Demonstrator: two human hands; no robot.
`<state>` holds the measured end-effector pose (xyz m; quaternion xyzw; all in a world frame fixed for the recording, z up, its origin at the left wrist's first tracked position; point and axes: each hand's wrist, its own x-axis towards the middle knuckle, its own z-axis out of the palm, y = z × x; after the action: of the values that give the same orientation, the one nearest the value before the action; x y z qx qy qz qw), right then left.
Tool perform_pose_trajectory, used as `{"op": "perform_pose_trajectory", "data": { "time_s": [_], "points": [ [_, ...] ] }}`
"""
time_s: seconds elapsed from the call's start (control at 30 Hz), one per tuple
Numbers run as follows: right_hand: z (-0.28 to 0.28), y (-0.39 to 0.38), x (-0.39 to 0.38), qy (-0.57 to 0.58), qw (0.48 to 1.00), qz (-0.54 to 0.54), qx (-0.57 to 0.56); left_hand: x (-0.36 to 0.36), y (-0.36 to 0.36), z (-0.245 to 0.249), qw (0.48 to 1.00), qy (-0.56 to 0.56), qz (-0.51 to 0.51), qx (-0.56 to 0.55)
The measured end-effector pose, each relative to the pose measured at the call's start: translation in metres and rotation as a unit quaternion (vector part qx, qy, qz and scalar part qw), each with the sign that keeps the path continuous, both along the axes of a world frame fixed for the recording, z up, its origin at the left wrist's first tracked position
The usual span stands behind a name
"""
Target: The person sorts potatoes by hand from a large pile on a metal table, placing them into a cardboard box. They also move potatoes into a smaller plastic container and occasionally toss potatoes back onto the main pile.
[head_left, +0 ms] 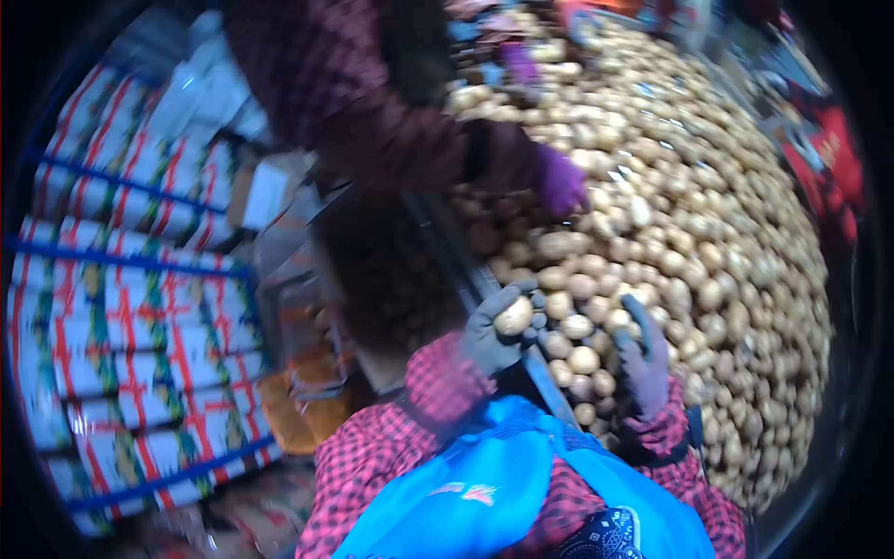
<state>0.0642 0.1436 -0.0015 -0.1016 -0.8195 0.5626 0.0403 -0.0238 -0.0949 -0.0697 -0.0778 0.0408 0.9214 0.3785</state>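
Note:
A pale, yellowish potato rests in my left hand, whose grey-gloved fingers are curled round it near the metal edge of the potato heap. My right hand, in a grey and purplish glove, reaches onto the heap. Its fingers are closed about another potato, though blur softens the contact. Loose potatoes lie between my two hands.
A metal rail borders the large potato pile. Left of it is a dark bin. A co-worker's purple-gloved hand touches the pile ahead. Stacked printed boxes stand at left; another purple glove is farther off.

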Motion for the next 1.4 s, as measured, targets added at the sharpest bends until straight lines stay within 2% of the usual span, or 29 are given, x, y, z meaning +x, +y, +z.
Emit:
{"op": "perform_pose_trajectory", "data": {
  "time_s": [0.03,0.17,0.3,0.33,0.47,0.5,0.57,0.6,0.63,0.7,0.73,0.77,0.83,0.9,0.93,0.97,1.1,1.27,1.4],
  "points": [
    [-0.002,0.0,-0.003,0.001,1.0,0.007,-0.002,0.0,-0.013,0.006,0.998,-0.032,0.032,-0.043],
    [-0.002,-0.012,-0.003,-0.03,0.999,0.033,-0.021,0.011,-0.075,0.01,0.984,-0.068,0.131,-0.096],
    [0.002,-0.023,-0.01,-0.018,0.994,0.103,0.042,0.027,-0.141,0.002,0.934,-0.105,0.262,-0.22],
    [-0.002,-0.025,-0.011,-0.015,0.992,0.123,0.037,0.032,-0.161,-0.008,0.931,-0.085,0.275,-0.225],
    [0.001,-0.032,-0.014,-0.012,0.987,0.158,0.035,0.053,-0.197,-0.007,0.874,-0.152,0.337,-0.314],
    [0.002,-0.032,-0.013,-0.015,0.986,0.165,0.033,0.057,-0.202,-0.009,0.874,-0.152,0.337,-0.314],
    [0.004,-0.03,-0.011,-0.024,0.983,0.176,0.044,0.061,-0.209,-0.012,0.852,-0.147,0.324,-0.383],
    [0.004,-0.029,-0.011,-0.032,0.98,0.19,0.053,0.061,-0.203,-0.005,0.826,-0.142,0.327,-0.437],
    [0.002,-0.03,-0.01,-0.03,0.979,0.197,0.05,0.064,-0.206,-0.007,0.822,-0.143,0.334,-0.439],
    [0.0,-0.029,-0.007,-0.058,0.984,0.166,0.007,0.073,-0.215,-0.023,0.764,-0.098,0.372,-0.519],
    [-0.002,-0.026,-0.007,-0.045,0.984,0.174,0.02,0.074,-0.217,-0.033,0.735,-0.073,0.384,-0.554],
    [-0.002,-0.024,-0.007,-0.046,0.984,0.172,0.022,0.074,-0.229,-0.04,0.736,-0.072,0.383,-0.553],
    [-0.002,-0.022,-0.008,-0.044,0.983,0.173,0.042,0.076,-0.273,-0.042,0.83,-0.23,0.375,-0.343],
    [0.002,-0.026,-0.009,-0.041,0.985,0.161,0.037,0.086,-0.285,-0.035,0.785,-0.272,0.449,-0.328],
    [0.004,-0.025,-0.007,-0.037,0.987,0.151,0.036,0.097,-0.305,-0.046,0.786,-0.268,0.453,-0.326],
    [0.002,-0.023,-0.006,-0.038,0.988,0.146,0.037,0.106,-0.321,-0.063,0.762,-0.257,0.494,-0.331],
    [-0.005,-0.022,-0.005,-0.027,0.987,0.155,0.034,0.12,-0.344,-0.071,0.729,-0.3,0.512,-0.343],
    [0.001,-0.024,-0.004,-0.036,0.986,0.155,0.055,0.102,-0.347,-0.069,0.743,-0.298,0.489,-0.347],
    [-0.001,-0.02,-0.003,-0.011,0.982,0.166,0.085,0.065,-0.324,-0.055,0.794,-0.262,0.44,-0.328]
  ]
}}
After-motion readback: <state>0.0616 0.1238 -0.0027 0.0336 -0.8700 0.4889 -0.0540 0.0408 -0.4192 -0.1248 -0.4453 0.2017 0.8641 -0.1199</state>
